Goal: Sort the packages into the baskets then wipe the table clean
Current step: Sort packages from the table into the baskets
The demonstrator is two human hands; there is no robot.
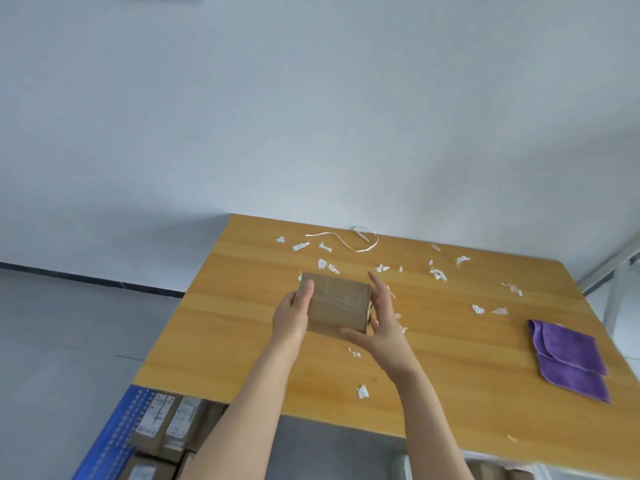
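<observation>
Since the taped cardboard box [337, 304] looks stiff and light, its two sides are good places to hold. The left hand [292, 315] and right hand [379, 323] grip those sides over the desk [450, 358].
</observation>
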